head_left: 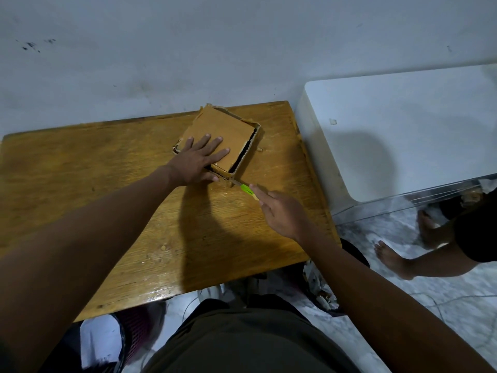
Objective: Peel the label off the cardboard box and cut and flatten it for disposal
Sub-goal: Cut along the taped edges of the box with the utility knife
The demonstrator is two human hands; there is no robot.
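The box (223, 141) lies near the far right corner of the tabletop (107, 170), turned at an angle to the edges, so that one corner points back toward the person and its long axis runs from there away to the far left. Its top panel sits sunk between the side walls, with a dark gap open along the right-hand side. The left hand (197, 160) rests flat on that panel, fingers straight and spread, pinning the box down; its thumb lies along the near edge. The right hand (282, 212) comes in from the near right and grips a cutter (246, 189) with a green handle, forefinger laid along the top. The blade points up and to the left, straight at the near corner of the box, and its tip seems to touch the cardboard just beside the left thumb. So the box lies ahead and to the left of the right hand, and the cutter's line nearly follows the near-left wall. The cut probably has to start at this corner seam, and the thumb being so close to the blade looks like the main hazard. No label shows on the faces in view.
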